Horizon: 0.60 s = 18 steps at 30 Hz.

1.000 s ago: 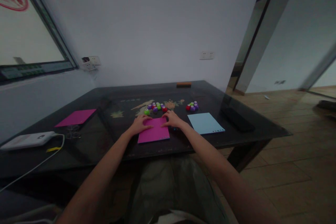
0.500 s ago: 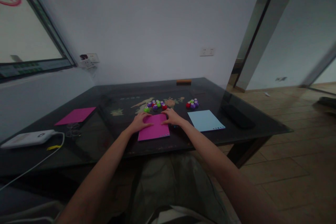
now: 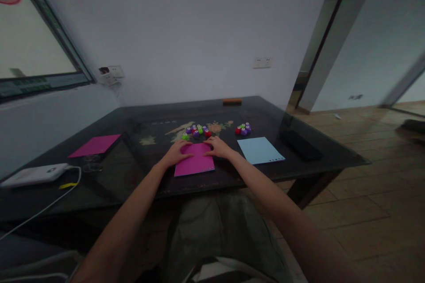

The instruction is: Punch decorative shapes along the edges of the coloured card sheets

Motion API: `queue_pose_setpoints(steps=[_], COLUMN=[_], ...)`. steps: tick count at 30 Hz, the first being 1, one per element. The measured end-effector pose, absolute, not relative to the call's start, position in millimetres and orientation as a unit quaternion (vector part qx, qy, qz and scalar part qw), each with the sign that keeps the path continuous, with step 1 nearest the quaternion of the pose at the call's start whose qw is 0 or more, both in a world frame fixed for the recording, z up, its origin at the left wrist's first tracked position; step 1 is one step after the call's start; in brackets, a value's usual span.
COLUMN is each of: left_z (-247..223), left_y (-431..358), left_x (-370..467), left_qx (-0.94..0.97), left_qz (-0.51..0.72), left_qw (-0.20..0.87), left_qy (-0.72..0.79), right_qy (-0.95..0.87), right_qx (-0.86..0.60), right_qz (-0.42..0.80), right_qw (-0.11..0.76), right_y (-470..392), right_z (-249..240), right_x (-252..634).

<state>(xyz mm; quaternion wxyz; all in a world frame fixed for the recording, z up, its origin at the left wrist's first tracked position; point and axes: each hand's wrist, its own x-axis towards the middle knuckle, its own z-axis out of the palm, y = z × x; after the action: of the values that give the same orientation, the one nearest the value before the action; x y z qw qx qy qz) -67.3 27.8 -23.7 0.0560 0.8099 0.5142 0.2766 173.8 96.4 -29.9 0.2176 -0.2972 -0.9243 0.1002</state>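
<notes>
A pink sheet of paper (image 3: 194, 164), with small dark marks along its near edge, lies flat on the dark table in front of me. My left hand (image 3: 175, 153) holds its left edge, thumb on top and fingers toward the far corner. On the opposite side, my right hand (image 3: 218, 147) grips the right edge the same way. Just beyond my fingertips is a cluster of several green, purple and red eyeball-like toys (image 3: 199, 130). A smaller group of these toys (image 3: 244, 129) sits farther right, behind a pale blue sheet of paper (image 3: 260, 150).
Another pink sheet (image 3: 95, 145) lies at the left, near a white power strip (image 3: 36, 174) with a cable. A long black object (image 3: 301, 145) rests at the right. An orange-brown roll (image 3: 232, 102) lies by the table's far edge, near the wall.
The view has tilted very slightly. Both hands stay at the sides of the pink sheet, and nothing on the table has visibly moved.
</notes>
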Motion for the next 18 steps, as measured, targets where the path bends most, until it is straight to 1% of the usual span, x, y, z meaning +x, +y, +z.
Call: queue_pose_setpoints(steps=[4,10,15,18], left_z=[-23,-20,-14,-13], left_y=[27,25,20,20], left_x=[-67,-65,-64,-65], left_qx=[0.810,0.811,0.780,0.747], left_qz=[0.278,0.297,0.345,0.376], left_qw=[0.057,0.041,0.074,0.096], left_qy=[0.512,0.502,0.517,0.539], right_qy=[-0.924,-0.913,-0.890,-0.865], right_qx=[-0.291,-0.280,-0.291,-0.296], right_qz=[0.104,0.130,0.197,0.274], right_qw=[0.225,0.265,0.292,0.297], right_y=[95,94,92,92], right_z=[-29,-27,-28,-29], right_x=[175,175,174,173])
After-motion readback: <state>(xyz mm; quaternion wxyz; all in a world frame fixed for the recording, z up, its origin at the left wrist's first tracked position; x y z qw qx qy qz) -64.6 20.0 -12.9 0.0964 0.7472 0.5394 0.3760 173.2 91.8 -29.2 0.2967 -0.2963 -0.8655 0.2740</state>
